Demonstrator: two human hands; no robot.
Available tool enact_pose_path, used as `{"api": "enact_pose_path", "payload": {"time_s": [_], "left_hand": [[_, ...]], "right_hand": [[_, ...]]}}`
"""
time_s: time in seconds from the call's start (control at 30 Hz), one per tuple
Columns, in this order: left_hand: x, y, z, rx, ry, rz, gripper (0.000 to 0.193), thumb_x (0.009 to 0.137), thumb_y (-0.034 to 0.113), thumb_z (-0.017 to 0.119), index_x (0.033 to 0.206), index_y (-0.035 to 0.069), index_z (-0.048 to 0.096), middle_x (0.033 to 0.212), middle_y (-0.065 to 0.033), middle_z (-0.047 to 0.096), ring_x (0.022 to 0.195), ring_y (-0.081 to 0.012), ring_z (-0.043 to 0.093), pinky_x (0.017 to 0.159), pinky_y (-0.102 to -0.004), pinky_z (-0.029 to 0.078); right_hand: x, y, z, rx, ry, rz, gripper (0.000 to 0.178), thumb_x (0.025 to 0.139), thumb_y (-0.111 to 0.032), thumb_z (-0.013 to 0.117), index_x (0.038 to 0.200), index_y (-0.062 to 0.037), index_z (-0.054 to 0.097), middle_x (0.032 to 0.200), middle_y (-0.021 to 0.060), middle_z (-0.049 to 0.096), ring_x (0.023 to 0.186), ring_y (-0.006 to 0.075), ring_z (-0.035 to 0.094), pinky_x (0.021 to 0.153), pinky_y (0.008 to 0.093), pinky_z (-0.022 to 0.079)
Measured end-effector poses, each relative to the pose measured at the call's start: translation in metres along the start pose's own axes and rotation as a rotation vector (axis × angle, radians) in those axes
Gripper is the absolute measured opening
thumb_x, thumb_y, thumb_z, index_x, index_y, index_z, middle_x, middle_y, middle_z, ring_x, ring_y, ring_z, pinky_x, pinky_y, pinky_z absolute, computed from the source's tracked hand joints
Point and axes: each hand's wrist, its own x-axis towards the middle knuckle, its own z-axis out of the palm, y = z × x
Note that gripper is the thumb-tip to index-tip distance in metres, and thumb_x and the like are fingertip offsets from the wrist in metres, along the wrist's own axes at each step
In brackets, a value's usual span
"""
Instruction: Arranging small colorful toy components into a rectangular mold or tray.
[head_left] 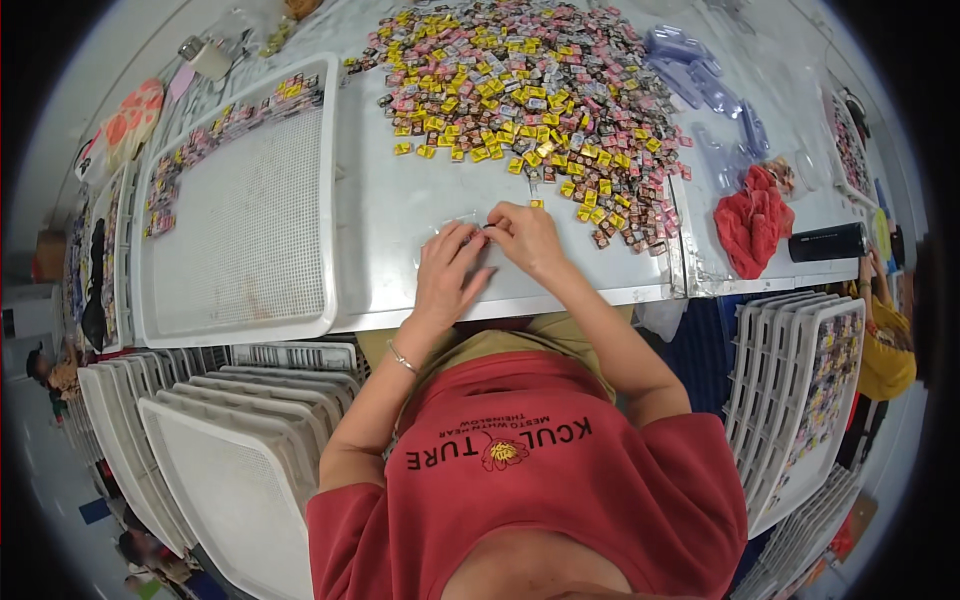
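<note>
Close to the table's front edge, my two hands meet at the fingertips. The fingers of my left hand [447,272] are bent and closed toward the right hand, its thumb lying lower. My right hand [527,242] is closed in a pinch against them. Whatever sits between the fingertips is small, dark and mostly hidden. Just beyond them shows a bit of clear plastic [462,217], partly covered by the left fingers. A broad pile of small wrapped pieces [520,90] in yellow, pink and brown spreads ahead, one yellow piece lying beside the right knuckles.
On the left lies a white mesh tray [270,215], small pieces lining its far and left sides. To the right are purple plastic packs [690,65], a red cloth [753,222] and a black cylinder [828,242]. Stacked white trays [230,480] stand below the table; another person's arm shows far right.
</note>
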Motion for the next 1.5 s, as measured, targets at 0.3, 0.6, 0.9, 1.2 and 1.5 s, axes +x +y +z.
{"api": "enact_pose_path", "payload": {"time_s": [0.3, 0.6, 0.9, 1.2, 1.5], "left_hand": [[-0.004, -0.008, 0.009, -0.113, -0.008, 0.008, 0.034, 0.071, 0.008, 0.069, 0.102, 0.003, 0.06, 0.114, -0.0131, 0.055, 0.107, -0.033, 0.05, 0.092, -0.043, 0.038], [-0.004, 0.0, -0.003, -0.027, -0.055, -0.044, 0.033, 0.074, 0.005, 0.066, 0.107, 0.004, 0.061, 0.119, -0.0133, 0.056, 0.119, -0.0337, 0.047, 0.099, -0.0446, 0.034], [-0.016, -0.017, -0.011, -0.162, 0.143, -0.296, 0.02, 0.077, -0.001, 0.061, 0.097, 0.001, 0.064, 0.109, -0.0149, 0.058, 0.105, -0.0325, 0.054, 0.089, -0.0388, 0.043], [-0.026, -0.037, -0.039, -0.128, 0.217, -0.385, 0.021, 0.079, -0.003, 0.056, 0.099, -0.001, 0.062, 0.103, -0.0156, 0.06, 0.097, -0.0304, 0.058, 0.082, -0.0332, 0.047], [-0.017, 0.013, -0.006, 0.054, -0.245, -0.008, 0.054, 0.081, 0.021, 0.063, 0.129, 0.002, 0.045, 0.136, -0.0153, 0.042, 0.129, -0.034, 0.034, 0.105, -0.0467, 0.027]], "right_hand": [[-0.02, 0.007, 0.01, 0.017, 0.316, -0.263, 0.005, 0.077, -0.006, 0.061, 0.082, -0.0053, 0.063, 0.072, 0.0103, 0.058, 0.072, 0.0301, 0.058, 0.064, 0.0397, 0.048], [-0.001, 0.023, -0.029, 0.228, 0.36, -0.162, 0.013, 0.082, -0.004, 0.058, 0.093, -0.0029, 0.066, 0.079, 0.0102, 0.064, 0.067, 0.0198, 0.06, 0.06, 0.0304, 0.048], [0.078, 0.093, -0.114, -0.48, 0.361, -0.176, 0.031, 0.073, -0.021, 0.072, 0.098, -0.005, 0.065, 0.085, 0.0115, 0.064, 0.081, 0.0283, 0.062, 0.073, 0.0378, 0.049], [0.063, 0.063, -0.117, -0.272, 0.443, -0.193, 0.022, 0.078, -0.01, 0.065, 0.099, -0.0038, 0.065, 0.085, 0.0105, 0.063, 0.081, 0.025, 0.061, 0.073, 0.0334, 0.049], [0.003, 0.009, -0.017, 0.124, -0.082, -0.021, 0.009, 0.075, -0.003, 0.068, 0.079, 0.0006, 0.061, 0.07, 0.0078, 0.06, 0.061, 0.0138, 0.059, 0.056, 0.026, 0.047]]}}
